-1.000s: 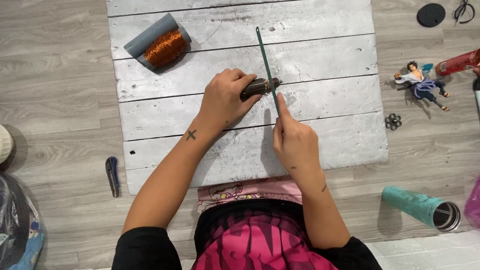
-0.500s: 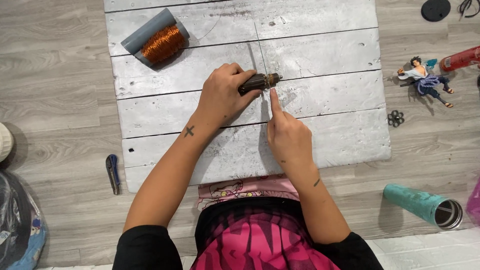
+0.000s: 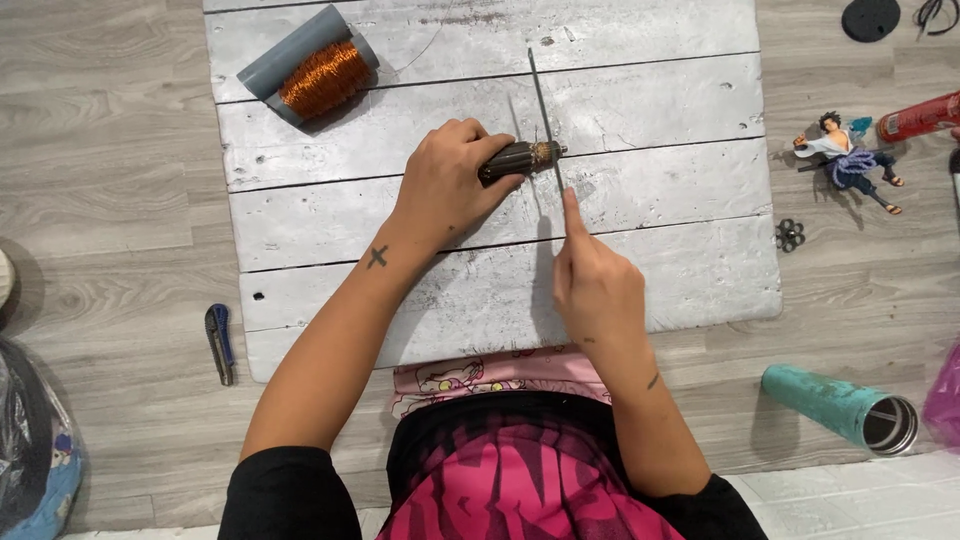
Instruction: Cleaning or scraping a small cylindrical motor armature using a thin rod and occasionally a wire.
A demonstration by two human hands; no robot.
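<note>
Our left hand is closed around the small motor rotor on the white board; our right hand grips the thin blade; the rotor looks dense, rigid, best held by its body.

Short black sleeves cover both upper arms above a pink-and-black patterned garment. The left hand has a small cross tattoo at its wrist, toward seven o'clock; the right hand has small dark marks near its wrist.

Copper-orange wire spool (grey core), whitewashed plank board
</note>
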